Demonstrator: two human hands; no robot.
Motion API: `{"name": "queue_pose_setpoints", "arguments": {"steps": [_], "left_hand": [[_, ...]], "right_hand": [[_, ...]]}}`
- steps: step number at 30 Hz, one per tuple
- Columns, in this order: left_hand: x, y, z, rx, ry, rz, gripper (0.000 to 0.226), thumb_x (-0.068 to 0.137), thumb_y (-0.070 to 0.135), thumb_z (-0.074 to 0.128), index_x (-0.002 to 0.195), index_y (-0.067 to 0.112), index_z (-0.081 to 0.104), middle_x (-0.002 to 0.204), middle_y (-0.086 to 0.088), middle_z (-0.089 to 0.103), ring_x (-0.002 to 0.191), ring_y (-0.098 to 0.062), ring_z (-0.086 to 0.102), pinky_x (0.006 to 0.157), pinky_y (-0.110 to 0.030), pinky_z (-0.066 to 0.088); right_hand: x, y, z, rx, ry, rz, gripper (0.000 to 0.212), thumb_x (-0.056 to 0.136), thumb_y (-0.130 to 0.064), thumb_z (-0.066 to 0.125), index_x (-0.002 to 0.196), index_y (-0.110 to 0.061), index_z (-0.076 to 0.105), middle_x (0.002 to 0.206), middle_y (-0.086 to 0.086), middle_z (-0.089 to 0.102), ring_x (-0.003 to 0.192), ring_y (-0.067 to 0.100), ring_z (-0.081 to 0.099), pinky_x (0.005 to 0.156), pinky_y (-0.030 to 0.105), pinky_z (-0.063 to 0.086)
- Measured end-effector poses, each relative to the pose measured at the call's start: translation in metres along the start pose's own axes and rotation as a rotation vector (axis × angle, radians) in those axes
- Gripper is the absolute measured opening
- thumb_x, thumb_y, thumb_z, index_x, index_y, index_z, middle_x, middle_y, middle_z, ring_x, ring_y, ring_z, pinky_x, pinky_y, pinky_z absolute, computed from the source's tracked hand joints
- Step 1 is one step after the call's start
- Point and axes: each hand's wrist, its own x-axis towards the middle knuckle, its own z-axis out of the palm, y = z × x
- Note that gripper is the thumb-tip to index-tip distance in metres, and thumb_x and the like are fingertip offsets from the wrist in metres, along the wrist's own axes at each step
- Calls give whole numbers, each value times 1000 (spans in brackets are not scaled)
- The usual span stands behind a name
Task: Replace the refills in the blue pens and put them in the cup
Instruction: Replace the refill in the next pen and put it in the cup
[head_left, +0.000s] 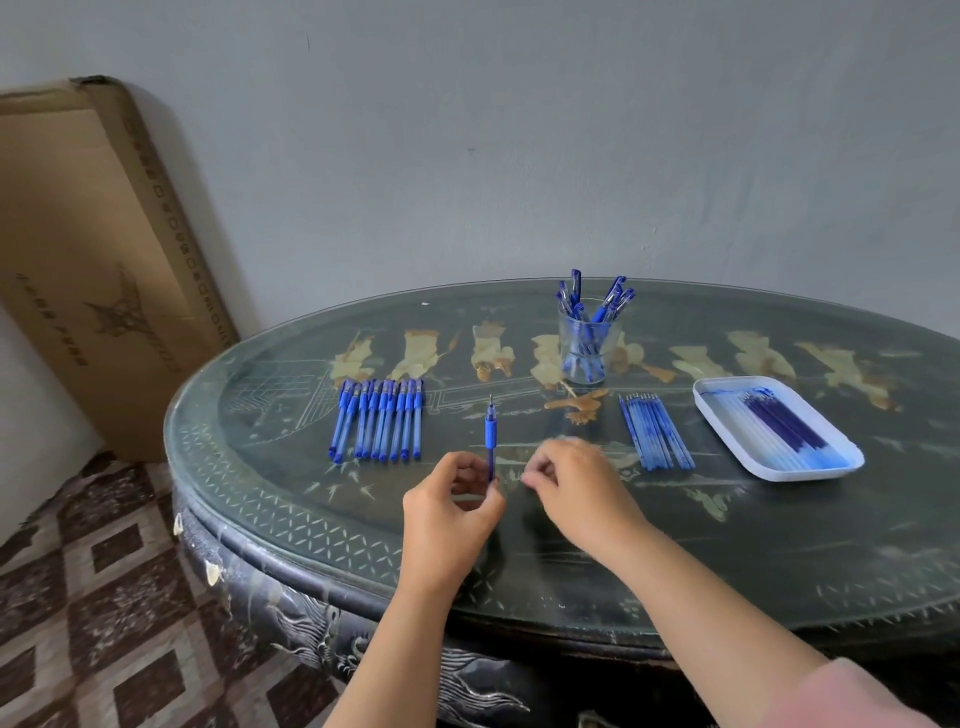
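My left hand (452, 514) holds a blue pen (490, 431) upright by its lower barrel, with the bare metal tip pointing up. Just to its right, my right hand (576, 488) hovers blurred over the table, thumb and forefinger drawn together; whether they pinch anything is unclear. A row of several blue pens (382, 426) lies to the left. Several refills (657, 434) lie side by side to the right. At the back stands a clear glass cup (587, 348) with several capped blue pens in it.
A white tray (852, 460) with several refills in it sits at the right. Everything rests on a dark oval table (727, 545) with a glass top. A big cardboard box (88, 260) leans on the wall at left. The floor below is tiled.
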Motion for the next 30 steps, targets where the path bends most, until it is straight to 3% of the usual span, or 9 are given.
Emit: {"name": "queue_pose_setpoints", "arguments": {"steps": [5,11,14,18,21,23,26,28,30], "left_hand": [[0,0,1,-11,16,-17,16,78,6,75,83,18,66,73,9,68,67,-2,65,63,-11,51],[0,1,0,-10,13,-19,15,78,7,75,83,18,66,73,9,67,67,-1,65,63,-11,50],[0,1,0,-13,8,-14,15,78,6,74,83,17,66,74,9,67,67,-1,65,63,-10,50],[0,1,1,-10,9,-10,15,78,6,74,84,17,66,74,10,67,67,-1,65,63,-11,51],[0,1,0,-11,8,-13,15,78,6,74,84,17,66,75,10,67,68,-1,65,63,-10,50],[0,1,1,-9,7,-11,16,78,6,74,83,19,65,75,10,68,68,-1,65,64,-9,50],[0,1,1,-8,8,-10,17,78,6,74,82,20,65,74,10,68,68,-1,65,64,-10,50],[-1,0,1,-8,8,-10,17,78,6,74,83,20,65,74,10,68,68,-1,65,65,-10,50],[0,1,1,-9,10,-9,18,78,6,74,83,21,65,74,11,68,69,-1,65,65,-10,50]], "right_hand": [[21,-35,-52,579,142,9,10,91,-9,63,91,-17,68,82,-4,71,73,5,69,72,21,56],[32,-58,-70,233,54,-217,14,92,-14,63,96,-23,73,92,-11,70,82,-1,61,68,4,45],[33,-60,-73,139,1,-236,16,94,-15,60,99,-23,73,94,-8,69,86,4,60,70,7,43],[33,-62,-72,43,-63,-242,16,94,-15,59,99,-21,73,91,-5,70,87,8,61,81,23,49],[32,-60,-68,43,-71,-220,12,91,-17,64,97,-17,74,87,-3,71,83,9,63,81,24,52],[32,-58,-65,64,-56,-185,10,89,-24,67,93,-17,73,81,-4,68,77,10,62,79,32,54],[32,-54,-59,82,-29,-118,27,82,-44,73,84,-18,65,71,-7,58,67,10,55,70,35,53],[31,-51,-55,106,-42,-68,39,78,-56,71,91,-21,60,78,-9,60,71,8,57,69,30,50],[29,-48,-54,185,-90,-32,40,82,-55,67,110,-27,58,98,-11,64,86,5,60,77,27,50]]}}
